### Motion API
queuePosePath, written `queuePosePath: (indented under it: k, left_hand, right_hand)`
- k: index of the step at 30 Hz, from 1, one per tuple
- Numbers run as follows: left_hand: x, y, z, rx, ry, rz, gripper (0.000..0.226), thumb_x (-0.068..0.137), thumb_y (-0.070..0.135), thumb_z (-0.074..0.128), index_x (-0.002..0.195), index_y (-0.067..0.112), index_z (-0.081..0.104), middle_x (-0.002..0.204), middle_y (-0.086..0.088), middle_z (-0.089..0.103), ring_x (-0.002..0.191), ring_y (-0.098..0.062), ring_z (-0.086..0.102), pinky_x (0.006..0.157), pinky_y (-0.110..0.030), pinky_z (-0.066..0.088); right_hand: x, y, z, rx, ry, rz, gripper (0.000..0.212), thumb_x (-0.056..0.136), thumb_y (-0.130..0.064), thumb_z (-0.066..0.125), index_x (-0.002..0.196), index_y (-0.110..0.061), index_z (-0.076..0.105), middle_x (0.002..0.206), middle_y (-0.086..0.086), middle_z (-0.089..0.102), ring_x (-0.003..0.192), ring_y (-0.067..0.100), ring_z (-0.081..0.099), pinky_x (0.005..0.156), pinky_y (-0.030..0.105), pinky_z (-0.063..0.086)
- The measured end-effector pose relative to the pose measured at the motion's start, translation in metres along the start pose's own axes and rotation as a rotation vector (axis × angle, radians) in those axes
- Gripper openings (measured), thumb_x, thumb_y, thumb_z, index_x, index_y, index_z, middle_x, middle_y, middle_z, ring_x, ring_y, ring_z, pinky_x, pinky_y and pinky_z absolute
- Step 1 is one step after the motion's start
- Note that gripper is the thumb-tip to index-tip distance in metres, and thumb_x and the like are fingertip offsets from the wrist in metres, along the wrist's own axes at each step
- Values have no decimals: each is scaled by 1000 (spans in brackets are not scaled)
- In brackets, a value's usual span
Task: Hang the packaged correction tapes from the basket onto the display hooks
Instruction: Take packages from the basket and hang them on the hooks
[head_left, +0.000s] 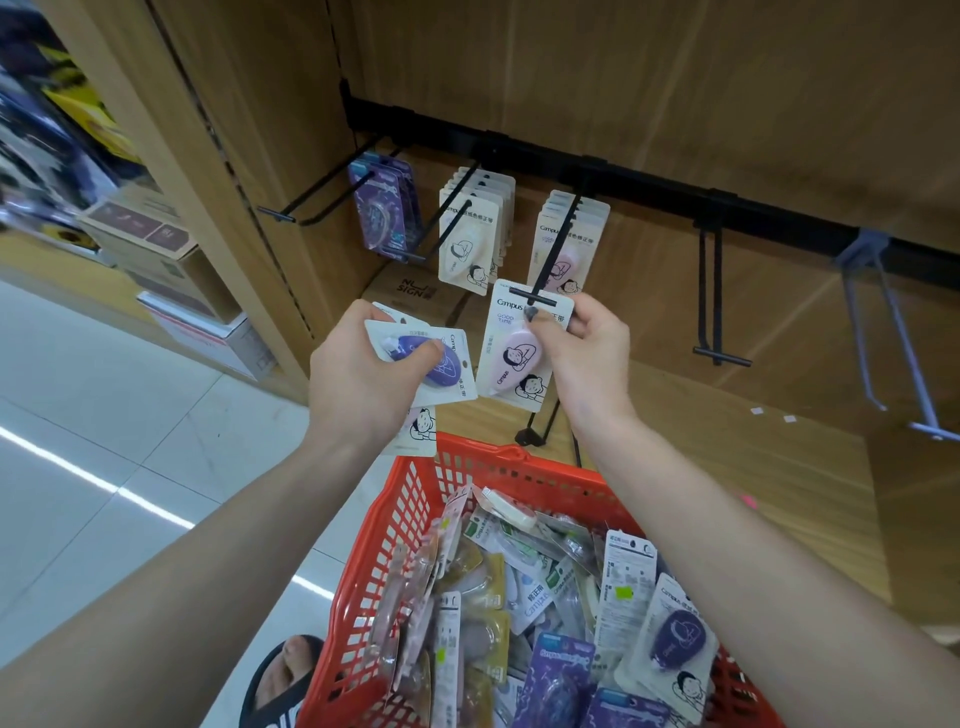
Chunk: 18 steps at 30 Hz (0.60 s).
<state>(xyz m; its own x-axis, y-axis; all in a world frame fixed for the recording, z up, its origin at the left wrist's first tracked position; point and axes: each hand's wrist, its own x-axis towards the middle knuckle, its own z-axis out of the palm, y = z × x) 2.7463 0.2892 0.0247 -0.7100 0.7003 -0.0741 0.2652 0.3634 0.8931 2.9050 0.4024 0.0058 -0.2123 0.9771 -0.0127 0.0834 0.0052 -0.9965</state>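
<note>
- Right hand: thumb and fingers pinch the top edge of a pink correction tape pack, a flat cream card with rounded corners and a glossy teardrop-shaped blister on its face. The card's hang slot sits at the crossbar tip of a black wire hook; whether the slot is already threaded on, cannot tell.
- Left hand: fingers curled round a small stack of cards, thumb pressed on the top one, a purple correction tape pack with a dark violet oval shell under clear plastic. A further card edge shows below the palm.
- The hands are apart, each gripping its own pack, both raised above the basket.
- Red basket: rigid plastic with lattice walls, standing below the hands; heaped loosely with more carded tapes in purple, cream, yellow and green, blisters shiny and overlapping.
- Display: black metal rail on a matt wood-grain back panel. Hung rows of purple packs, cream packs and pink packs sit on thin straight hooks; a bare black hook hangs further right.
- Cardboard boxes stand stacked at left on a glossy pale tile floor.
</note>
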Motion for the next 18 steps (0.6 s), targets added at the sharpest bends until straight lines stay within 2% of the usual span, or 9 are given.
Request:
queuePosePath:
  k: [5, 8, 11, 15, 18]
  left_hand:
    - [0, -1, 4, 28, -8, 16, 35, 85, 48, 82, 91, 37, 49, 79, 26, 62, 61, 16, 66, 40, -17, 52]
    - [0, -2, 7, 71, -8, 36, 36, 85, 50, 82, 91, 36, 49, 78, 26, 63, 63, 15, 67, 44, -23, 58]
    - [0, -2, 10, 92, -7, 46, 36, 85, 50, 82, 90, 36, 49, 77, 28, 62, 63, 16, 66, 47, -30, 62]
    - [1, -1, 13, 96, -27, 44, 36, 84, 53, 81, 93, 38, 49, 81, 30, 60, 67, 21, 64, 45, -22, 58]
    - [1, 0, 16, 79, -35, 43, 37, 84, 52, 82, 93, 37, 50, 79, 29, 61, 65, 17, 66, 43, -19, 56]
  right_hand:
    - [1, -2, 1, -25, 8, -23, 16, 96, -5, 68, 95, -19, 75, 92, -1, 80, 91, 16, 76, 83, 40, 61]
    - [-1, 0, 0, -44, 29, -60, 13, 97, -5, 67, 96, -16, 75, 92, 0, 79, 92, 19, 75, 81, 43, 61]
    - [0, 4, -2, -32, 39, -46, 14, 99, -9, 66, 98, -20, 75, 93, -2, 80, 91, 18, 76, 81, 43, 61]
    - [14, 11, -2, -39, 54, -5, 16, 99, -10, 66, 97, -24, 74, 93, -5, 80, 92, 14, 76, 86, 43, 63]
    - [38, 16, 0, -30, 88, 36, 10, 99, -15, 68, 97, -23, 74, 95, -4, 80, 94, 13, 76, 86, 40, 63]
